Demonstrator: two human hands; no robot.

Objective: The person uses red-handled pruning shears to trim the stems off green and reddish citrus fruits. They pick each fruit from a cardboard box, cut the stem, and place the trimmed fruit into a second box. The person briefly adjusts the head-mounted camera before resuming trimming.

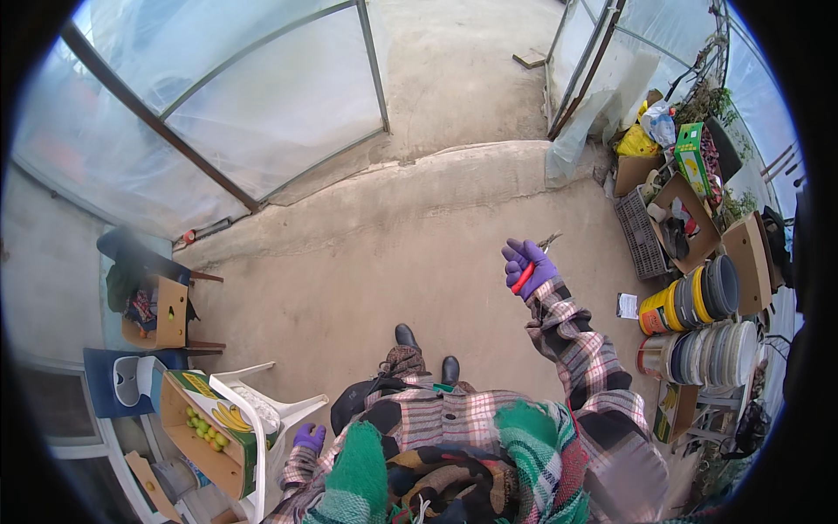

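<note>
My right hand (538,278), in a purple glove, is raised ahead of me above the concrete floor. It grips the red handle (522,278) of what looks like pruning shears, and their metal blades (547,242) stick out past the far side of the hand. Low at my left side hangs my left hand (309,439), also gloved in purple, with the thumb apart from loosely curled fingers and nothing visible in it. Beside it stands a white plastic chair (298,412). A banana carton (245,452) near that chair holds green fruit (208,430).
Plastic-sheeted door panels (281,118) flank an opening beyond a raised concrete sill (458,167). On the right stand stacked buckets (687,298), a grey crate (638,232) and a carton with shoes (687,219). Leftward, a carton (171,314) rests on a blue chair.
</note>
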